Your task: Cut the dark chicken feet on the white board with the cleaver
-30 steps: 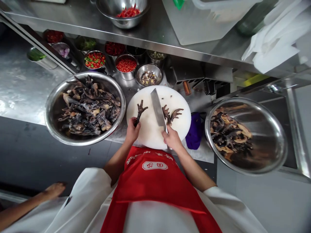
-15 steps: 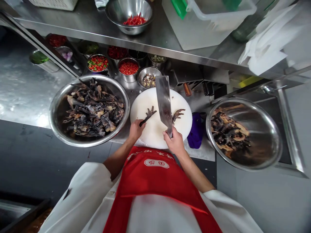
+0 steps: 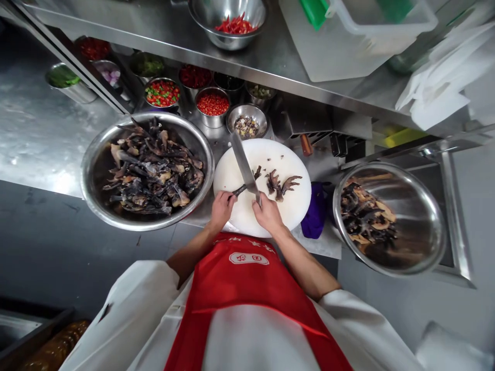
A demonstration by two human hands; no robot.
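My left hand (image 3: 223, 208) pinches the shank end of a dark chicken foot (image 3: 240, 190) at the left of the round white cutting board (image 3: 297, 206). My right hand (image 3: 268, 212) is wrapped round the handle of a cleaver (image 3: 243, 161). Its blade stands on edge across the foot, hiding part of it; whether it touches the board I cannot tell. Cut foot pieces (image 3: 279, 186) lie on the board right of the blade. To the left, a large steel bowl (image 3: 89, 193) holds a heap of dark feet.
At the right, another steel bowl (image 3: 423, 216) holds dark and tan pieces. A purple cloth (image 3: 314, 211) lies beside the board. Behind are small containers of chopped chillies (image 3: 212, 104), a knife rack (image 3: 299, 121) and an overhead steel shelf (image 3: 276, 69) with a plastic tub (image 3: 344, 51).
The cleaver has turned from showing its flat side to edge-on and moved over the foot in my left hand. More cut pieces now show on the board's right. The view has shifted slightly.
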